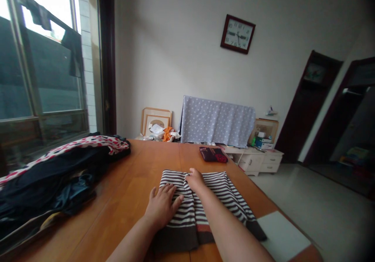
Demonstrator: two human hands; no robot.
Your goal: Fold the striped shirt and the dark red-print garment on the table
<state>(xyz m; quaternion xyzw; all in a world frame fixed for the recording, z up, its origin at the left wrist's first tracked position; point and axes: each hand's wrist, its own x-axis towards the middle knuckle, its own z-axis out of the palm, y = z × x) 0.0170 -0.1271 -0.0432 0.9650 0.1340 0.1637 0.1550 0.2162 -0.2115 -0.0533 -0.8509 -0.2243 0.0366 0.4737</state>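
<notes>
Left hand [162, 206]: open flat, fingers spread on the fabric, gripping nothing.
Right hand [195, 178]: fingers curled at the garment's far edge; whether they pinch it cannot be told.
Garment: striped knit garment [225, 189] lying under both hands on the wooden worktop [123, 191].
Left of hands: heap of dark clothes [49, 183].
Right of hands: white sheet [283, 236], then tiled floor [322, 211].
Beyond hands: dark red pouch [213, 154], polka-dot cloth [216, 121], wall clock [237, 34].

I'm working at a wooden table [125, 191] w/ a striped knit garment [227, 189] lying flat mid-table, dark clothes pile [49, 180] sitting on L, dark red folded item [213, 154] far side, white sheet [283, 236] near R edge.
</notes>
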